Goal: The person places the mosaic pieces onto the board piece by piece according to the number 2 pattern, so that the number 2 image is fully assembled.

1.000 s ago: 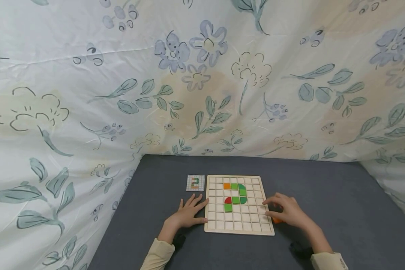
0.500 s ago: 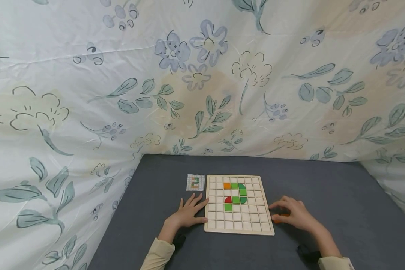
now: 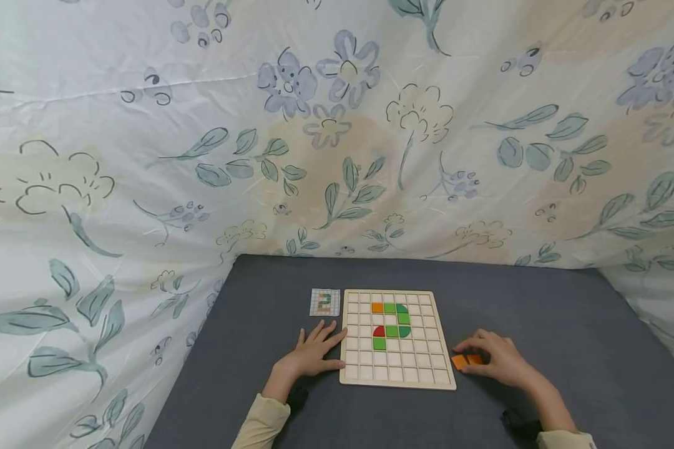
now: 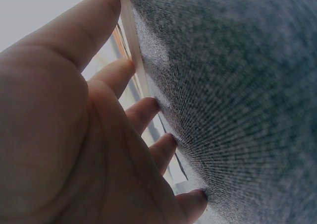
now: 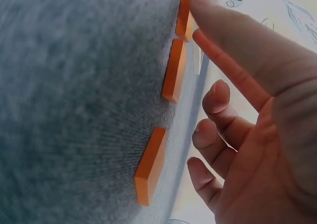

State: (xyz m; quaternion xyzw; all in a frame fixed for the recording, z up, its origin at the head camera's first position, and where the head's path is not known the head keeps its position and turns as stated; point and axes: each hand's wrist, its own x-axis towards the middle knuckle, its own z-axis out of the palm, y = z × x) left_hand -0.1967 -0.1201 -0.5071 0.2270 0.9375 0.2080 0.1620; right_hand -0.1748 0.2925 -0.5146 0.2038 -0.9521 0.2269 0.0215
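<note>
A wooden grid board (image 3: 399, 377) lies on the dark cloth, holding orange, green and red tiles in a curved pattern. My left hand (image 3: 310, 354) is spread flat at its left side, thumb and index fingertip touching the edge. Past the board's right edge, my right hand (image 3: 497, 357) hovers over loose orange tiles, thumb and index finger apart. Two of these, a nearer tile (image 3: 459, 362) and one beside it (image 3: 474, 360), show between the fingers. The right wrist view reveals a third orange tile (image 5: 150, 167) under the hand. The thumb tip overlaps the farthest tile there; contact is unclear.
A small pattern card (image 3: 324, 302) with a printed grid sits left of the board's top corner. Dark grey cloth (image 3: 567, 324) covers the table. Floral fabric (image 3: 359, 156) hangs behind and along the sides.
My right hand has drawn back rightward from the board's edge and slightly toward me, exposing the orange tiles between its fingers. The left hand and the tiles on the board stay in place.
</note>
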